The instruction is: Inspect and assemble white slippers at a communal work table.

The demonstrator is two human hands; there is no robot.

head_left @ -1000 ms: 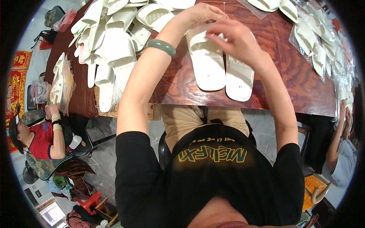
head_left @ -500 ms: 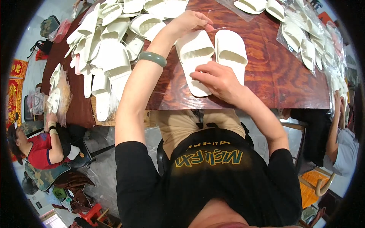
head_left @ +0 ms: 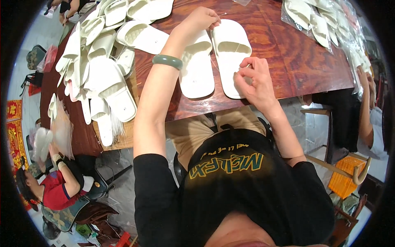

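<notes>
A pair of white slide slippers lies side by side in front of me, the left slipper (head_left: 196,74) and the right slipper (head_left: 231,61) almost touching. My left hand (head_left: 202,19) reaches over the left one's toe, its fingers closed around a thin clear strand (head_left: 223,14) by the toe of the right one. The wrist carries a green bangle (head_left: 167,61). Over the heel of the right slipper, my right hand (head_left: 258,82) is closed in a pinch; anything between thumb and finger is too small to make out.
A heap of white slippers (head_left: 105,70) covers the left of the brown wooden table (head_left: 296,68). Slippers in clear bags (head_left: 321,24) lie at the far right. One person in a red shirt (head_left: 57,191) sits at left, handling slippers; another person's hands (head_left: 366,80) show at right.
My right hand has gone from the left slipper to the right slipper's heel, now pinched. The left hand stays by the toes. The whole view has shifted somewhat.
</notes>
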